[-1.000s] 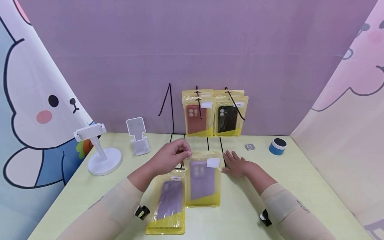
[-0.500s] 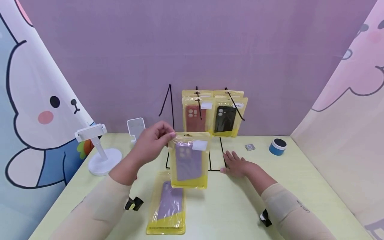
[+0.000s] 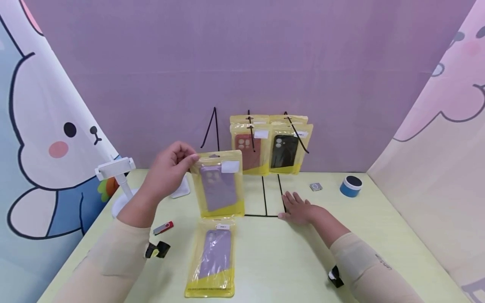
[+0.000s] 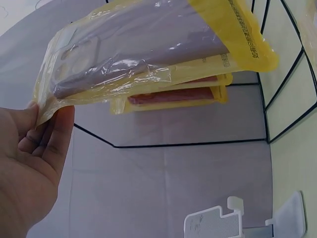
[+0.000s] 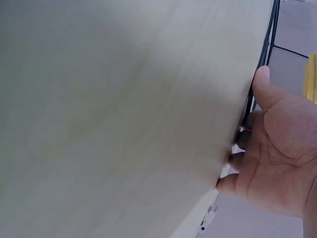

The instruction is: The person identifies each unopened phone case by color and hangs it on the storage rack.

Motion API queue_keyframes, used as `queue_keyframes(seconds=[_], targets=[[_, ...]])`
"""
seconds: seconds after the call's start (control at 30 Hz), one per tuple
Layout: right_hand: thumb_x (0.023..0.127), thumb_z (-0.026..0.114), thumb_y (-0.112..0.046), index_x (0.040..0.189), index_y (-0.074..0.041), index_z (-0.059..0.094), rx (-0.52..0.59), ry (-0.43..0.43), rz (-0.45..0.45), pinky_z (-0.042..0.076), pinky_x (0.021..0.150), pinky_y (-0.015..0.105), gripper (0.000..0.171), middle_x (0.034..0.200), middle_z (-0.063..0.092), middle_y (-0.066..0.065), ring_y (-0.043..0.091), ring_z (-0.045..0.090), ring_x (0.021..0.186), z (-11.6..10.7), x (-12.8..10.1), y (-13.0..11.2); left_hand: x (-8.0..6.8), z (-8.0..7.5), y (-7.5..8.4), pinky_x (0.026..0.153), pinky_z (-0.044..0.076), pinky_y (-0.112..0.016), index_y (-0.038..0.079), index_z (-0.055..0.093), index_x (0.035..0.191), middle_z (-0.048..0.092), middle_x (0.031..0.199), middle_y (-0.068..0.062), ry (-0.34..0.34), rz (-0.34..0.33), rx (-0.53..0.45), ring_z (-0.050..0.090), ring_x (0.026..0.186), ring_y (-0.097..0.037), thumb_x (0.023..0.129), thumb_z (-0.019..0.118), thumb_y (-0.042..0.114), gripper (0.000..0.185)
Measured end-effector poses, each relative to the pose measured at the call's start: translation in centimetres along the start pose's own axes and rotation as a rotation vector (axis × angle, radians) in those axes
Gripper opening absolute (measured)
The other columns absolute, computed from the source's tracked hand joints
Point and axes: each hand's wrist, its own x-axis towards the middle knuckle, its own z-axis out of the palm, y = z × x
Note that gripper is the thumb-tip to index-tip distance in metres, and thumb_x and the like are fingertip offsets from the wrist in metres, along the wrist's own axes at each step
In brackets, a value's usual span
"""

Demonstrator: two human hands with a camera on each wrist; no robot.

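Observation:
My left hand (image 3: 172, 166) pinches the top corner of a yellow packet with a purple phone case (image 3: 219, 185), held up above the table; the left wrist view shows the same packet (image 4: 148, 49) hanging from my fingers (image 4: 47, 134). A second purple-case packet (image 3: 212, 263) lies flat near the table's front edge. My right hand (image 3: 297, 206) rests flat on the table against the base of the black wire rack (image 3: 265, 202), fingers straight, as the right wrist view shows the hand (image 5: 277, 158). A red-case packet (image 3: 248, 147) and a black-case packet (image 3: 289, 149) hang on the rack.
A white phone stand (image 3: 121, 185) and a small white holder (image 3: 181, 189) stand at the left. A red USB stick (image 3: 163, 227) lies by my left forearm. A blue round tin (image 3: 350, 185) and a small silver object (image 3: 315, 186) sit at the right.
My left hand lifted the purple-case packet off the table and carried it up and to the left. The USB stick came into view. The right hand stayed put.

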Motion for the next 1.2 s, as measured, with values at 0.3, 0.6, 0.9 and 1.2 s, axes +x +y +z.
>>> queue_keyframes(seconds=[0.3, 0.6, 0.9, 1.2], targets=[[0.101, 0.033, -0.057, 0.156, 0.002, 0.005, -0.006, -0.015, 0.004, 0.011, 0.116, 0.069, 0.085, 0.164, -0.003, 0.022, 0.044, -0.005, 0.149, -0.1, -0.2, 0.0, 0.2, -1.0, -0.1, 0.056, 0.044, -0.025, 0.013, 0.058, 0.106, 0.054, 0.079, -0.009, 0.055, -0.036, 0.05, 0.048, 0.07, -0.023, 0.099, 0.054, 0.041, 0.028], [0.102, 0.035, -0.056, 0.157, 0.0, 0.007, -0.007, 0.004, 0.011, 0.013, 0.116, 0.069, 0.083, 0.164, 0.0, 0.021, 0.044, -0.002, 0.15, 0.3, 0.1, 0.2, 0.8, -1.3, -1.0, 0.057, 0.045, -0.024, 0.012, 0.058, 0.107, 0.056, 0.083, -0.009, 0.066, -0.067, 0.053, 0.049, 0.074, -0.022, 0.099, 0.054, 0.042, 0.032], [0.1, 0.035, -0.059, 0.157, -0.001, 0.009, -0.018, -0.003, 0.022, 0.015, 0.116, 0.068, 0.085, 0.165, 0.0, 0.019, 0.042, -0.002, 0.15, 0.4, 0.3, 0.3, 1.3, -1.4, -1.5, 0.06, 0.047, -0.027, 0.014, 0.057, 0.109, 0.057, 0.087, -0.008, 0.068, -0.099, 0.067, 0.05, 0.077, -0.021, 0.099, 0.051, 0.046, 0.035], [0.101, 0.035, -0.058, 0.157, -0.001, 0.009, -0.023, 0.011, 0.017, 0.015, 0.116, 0.068, 0.084, 0.165, 0.001, 0.019, 0.043, -0.001, 0.15, 0.5, 0.4, 0.4, 2.5, -1.1, -2.0, 0.063, 0.043, -0.033, 0.014, 0.058, 0.109, 0.058, 0.088, -0.007, 0.06, -0.118, 0.103, 0.049, 0.078, -0.022, 0.098, 0.052, 0.047, 0.036]])
